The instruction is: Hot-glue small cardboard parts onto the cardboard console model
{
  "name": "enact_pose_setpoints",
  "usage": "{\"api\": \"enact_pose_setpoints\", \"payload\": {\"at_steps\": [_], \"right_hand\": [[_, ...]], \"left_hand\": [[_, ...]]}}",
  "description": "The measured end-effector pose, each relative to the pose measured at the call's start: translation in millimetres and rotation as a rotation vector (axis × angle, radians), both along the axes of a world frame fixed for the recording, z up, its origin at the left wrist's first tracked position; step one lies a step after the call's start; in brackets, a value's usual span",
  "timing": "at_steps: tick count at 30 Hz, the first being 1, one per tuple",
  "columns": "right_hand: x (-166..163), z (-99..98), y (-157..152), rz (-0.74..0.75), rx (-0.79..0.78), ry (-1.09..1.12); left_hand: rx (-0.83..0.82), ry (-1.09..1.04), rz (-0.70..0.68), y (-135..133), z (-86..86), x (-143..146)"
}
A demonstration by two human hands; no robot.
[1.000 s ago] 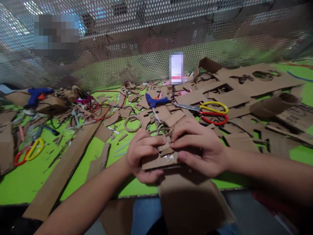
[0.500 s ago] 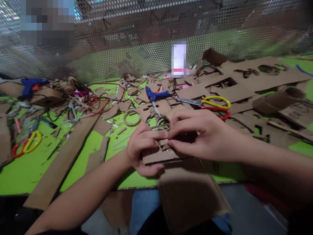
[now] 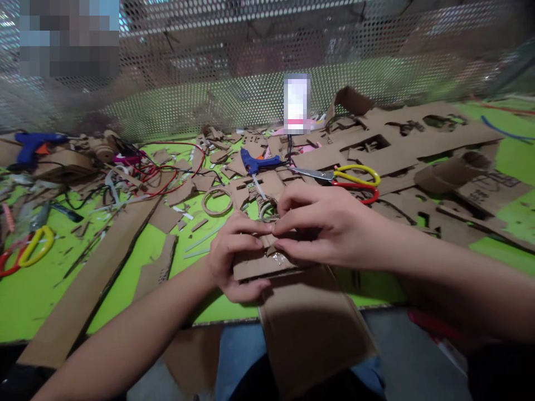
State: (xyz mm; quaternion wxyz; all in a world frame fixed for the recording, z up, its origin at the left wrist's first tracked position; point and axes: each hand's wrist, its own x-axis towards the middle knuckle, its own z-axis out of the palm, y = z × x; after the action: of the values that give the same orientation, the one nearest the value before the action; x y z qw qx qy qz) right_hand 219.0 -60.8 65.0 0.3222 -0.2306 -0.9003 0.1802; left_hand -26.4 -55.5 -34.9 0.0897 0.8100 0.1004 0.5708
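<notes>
Both my hands meet over a cardboard piece (image 3: 254, 266) at the near edge of the green table (image 3: 42, 295). My left hand (image 3: 234, 253) grips the piece's left end, thumb under, fingers curled on top. My right hand (image 3: 321, 225) pinches a small folded cardboard tab (image 3: 267, 242) standing on the piece, with a shiny blob of glue (image 3: 279, 258) beside it. A larger cardboard sheet (image 3: 309, 328) hangs from under the piece toward my lap.
Red-and-yellow scissors (image 3: 355, 181) and a blue glue gun (image 3: 257, 163) lie just beyond my hands. Cut-out cardboard sheets (image 3: 418, 139) cover the right. Red wires (image 3: 167, 178), a second glue gun (image 3: 31, 142), more scissors (image 3: 25, 250) and a long cardboard strip (image 3: 96, 278) lie left. A perforated metal screen (image 3: 209, 83) closes the back.
My hands stay on the same piece; the right fingers have shifted slightly left onto the small tab. The view has drifted a little, so everything sits slightly higher and to the left.
</notes>
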Motion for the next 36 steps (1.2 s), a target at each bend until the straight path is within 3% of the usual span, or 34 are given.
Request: {"api": "enact_pose_setpoints", "payload": {"at_steps": [9,15,25,33,36], "right_hand": [[-2,1.5,-2,0.024,-0.018,-0.003],[-4,-4.3,-1,0.032,0.04,0.004],[2,-4.1,8,0.124,-0.086,0.039],[-3,-3.0,4,0.064,-0.008,-0.001],[-5,-6.5,5,0.066,-0.047,0.024]], "left_hand": [[0.039,0.053,-0.038,-4,8.9,2],[0.113,0.077,0.073,-3,10.9,1],[0.007,-0.004,-0.007,-5,9.8,4],[0.056,0.004,0.003,-6,11.3,6],[0.099,0.072,0.033,-5,14.8,4]]}}
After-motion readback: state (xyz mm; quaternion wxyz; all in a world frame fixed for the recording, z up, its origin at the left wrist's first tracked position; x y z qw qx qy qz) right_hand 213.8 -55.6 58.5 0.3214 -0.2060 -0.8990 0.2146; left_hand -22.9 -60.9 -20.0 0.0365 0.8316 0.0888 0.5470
